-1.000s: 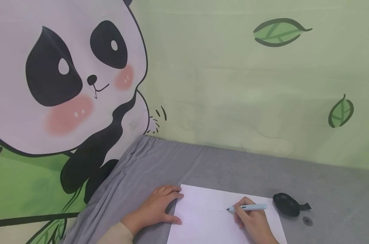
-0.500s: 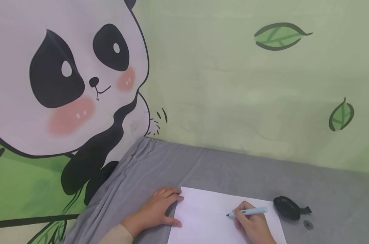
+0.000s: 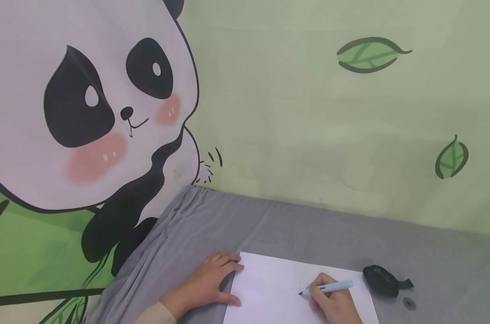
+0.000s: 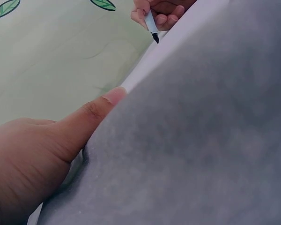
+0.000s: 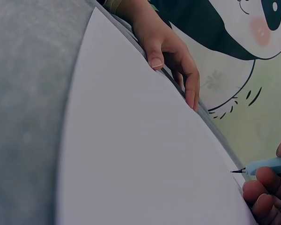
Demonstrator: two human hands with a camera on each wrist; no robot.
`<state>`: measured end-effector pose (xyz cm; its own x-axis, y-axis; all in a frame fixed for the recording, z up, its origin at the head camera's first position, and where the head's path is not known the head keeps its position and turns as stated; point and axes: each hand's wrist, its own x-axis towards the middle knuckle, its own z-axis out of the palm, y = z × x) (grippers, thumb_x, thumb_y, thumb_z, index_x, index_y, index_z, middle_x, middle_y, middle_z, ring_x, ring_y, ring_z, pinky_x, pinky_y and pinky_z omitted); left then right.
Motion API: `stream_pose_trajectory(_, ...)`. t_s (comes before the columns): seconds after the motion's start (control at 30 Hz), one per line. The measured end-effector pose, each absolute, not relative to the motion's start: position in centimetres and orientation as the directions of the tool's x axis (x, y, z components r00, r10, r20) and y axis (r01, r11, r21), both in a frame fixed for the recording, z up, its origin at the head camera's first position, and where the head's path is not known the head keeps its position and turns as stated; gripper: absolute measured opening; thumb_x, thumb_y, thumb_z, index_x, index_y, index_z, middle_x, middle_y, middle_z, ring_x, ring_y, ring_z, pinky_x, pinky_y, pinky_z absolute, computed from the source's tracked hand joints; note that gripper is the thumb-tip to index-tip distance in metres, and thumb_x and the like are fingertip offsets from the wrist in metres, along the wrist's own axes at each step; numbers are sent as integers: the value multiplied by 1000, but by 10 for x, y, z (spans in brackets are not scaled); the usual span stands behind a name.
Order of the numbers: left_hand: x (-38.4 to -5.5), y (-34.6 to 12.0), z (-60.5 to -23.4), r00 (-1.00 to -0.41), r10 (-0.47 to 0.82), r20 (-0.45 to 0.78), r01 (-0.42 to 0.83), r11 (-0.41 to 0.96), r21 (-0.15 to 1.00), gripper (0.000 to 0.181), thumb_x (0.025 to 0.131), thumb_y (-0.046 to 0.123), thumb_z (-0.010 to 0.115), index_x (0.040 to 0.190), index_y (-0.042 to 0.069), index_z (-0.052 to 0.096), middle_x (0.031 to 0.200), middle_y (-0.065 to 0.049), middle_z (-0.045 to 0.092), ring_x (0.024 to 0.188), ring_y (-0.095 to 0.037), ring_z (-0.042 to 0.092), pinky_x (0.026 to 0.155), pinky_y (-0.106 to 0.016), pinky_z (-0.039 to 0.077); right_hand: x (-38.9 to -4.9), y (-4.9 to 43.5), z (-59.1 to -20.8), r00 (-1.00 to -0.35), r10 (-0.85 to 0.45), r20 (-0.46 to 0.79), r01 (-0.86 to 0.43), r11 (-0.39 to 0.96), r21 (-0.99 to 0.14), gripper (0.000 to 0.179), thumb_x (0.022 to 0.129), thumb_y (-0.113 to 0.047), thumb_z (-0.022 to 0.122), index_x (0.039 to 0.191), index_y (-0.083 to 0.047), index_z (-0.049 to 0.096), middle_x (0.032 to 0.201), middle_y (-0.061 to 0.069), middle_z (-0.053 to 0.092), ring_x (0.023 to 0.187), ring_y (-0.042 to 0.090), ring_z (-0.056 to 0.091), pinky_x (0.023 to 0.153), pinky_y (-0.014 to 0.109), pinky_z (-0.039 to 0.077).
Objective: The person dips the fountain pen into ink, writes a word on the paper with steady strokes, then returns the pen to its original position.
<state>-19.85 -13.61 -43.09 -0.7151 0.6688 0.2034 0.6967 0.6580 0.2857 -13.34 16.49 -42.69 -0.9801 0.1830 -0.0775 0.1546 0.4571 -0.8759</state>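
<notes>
A white sheet of paper [image 3: 265, 292] lies on the grey cloth. My right hand [image 3: 334, 303] pinches a light blue pen [image 3: 334, 286] between thumb and fingers. Its dark tip is at the paper, beside a few faint short strokes near the sheet's middle. In the right wrist view the pen [image 5: 269, 165] points left over the paper. My left hand [image 3: 206, 281] rests with spread fingers along the sheet's left edge, thumb and fingertips on the paper. The left wrist view shows the left thumb [image 4: 100, 108] touching the paper's edge.
Just right of the sheet lies a black oval object [image 3: 380, 281] with a short tail, and below it a small grey disc [image 3: 409, 303]. Grey cloth [image 3: 309, 229] covers the surface. Behind stands a pale green wall [image 3: 277, 112] with a panda picture [image 3: 139, 144].
The pen tip has moved slightly down and left on the paper, and more faint strokes show beside it. The left hand keeps its place on the sheet; the head view has tilted up slightly.
</notes>
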Motion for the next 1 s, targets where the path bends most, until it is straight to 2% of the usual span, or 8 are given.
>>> stream_pose_trajectory(0.6, -199, -135, -429, -721, 667, 188, 690, 663, 290, 71, 72, 66, 68, 125, 19, 61, 134, 0, 55, 126, -21, 49, 106, -48, 39, -131, 164, -424, -988, 113, -101, 142, 457, -878, 11, 87, -13, 59, 82, -3, 58, 61, 0, 54, 53, 9, 44, 50, 20, 37)
stream_pose_trajectory(1.0, -199, -135, -430, -733, 660, 164, 674, 672, 307, 72, 72, 65, 69, 126, 18, 60, 135, -1, 54, 127, -22, 48, 107, -48, 38, -131, 167, -428, -998, 32, -52, 61, 459, -886, 15, 88, -14, 61, 79, -3, 57, 59, -1, 53, 51, 6, 47, 50, 18, 38)
